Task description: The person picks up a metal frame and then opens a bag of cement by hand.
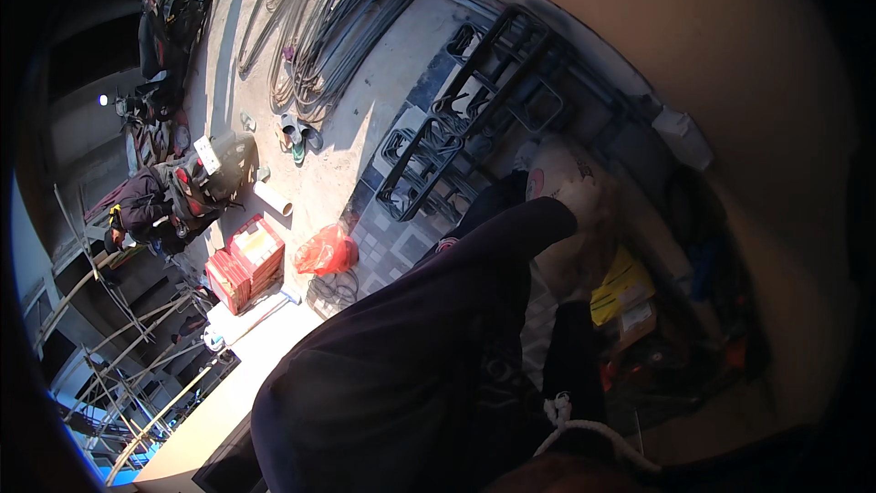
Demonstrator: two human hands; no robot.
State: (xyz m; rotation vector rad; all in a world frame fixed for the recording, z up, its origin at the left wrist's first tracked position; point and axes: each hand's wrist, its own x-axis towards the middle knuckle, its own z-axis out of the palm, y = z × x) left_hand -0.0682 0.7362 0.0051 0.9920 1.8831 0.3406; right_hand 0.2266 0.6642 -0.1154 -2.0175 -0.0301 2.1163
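My left arm, in a dark sleeve, reaches across the middle of the view. At its end my left hand (pixel 590 204) is closed against a pale, rounded thing with red and dark printing (pixel 553 167); its kind does not show. Just below it, in shade, is my right hand (pixel 568 276), above a dark cuff, close to the left one. Its fingers are too dim and overlapped to make out. Beyond the hands stands a black metal frame (pixel 493 82) with several bent bars. A yellow packet (pixel 623 288) lies to the right of my right hand.
Long bundled pipes or cables (pixel 319 55) lie on the concrete at the top. To the left are an orange-red plastic bag (pixel 326 250), stacked red boxes (pixel 246 260), and parked motorbikes (pixel 173 36). A beige wall (pixel 730 64) rises on the right; a white rope (pixel 584 424) hangs near me.
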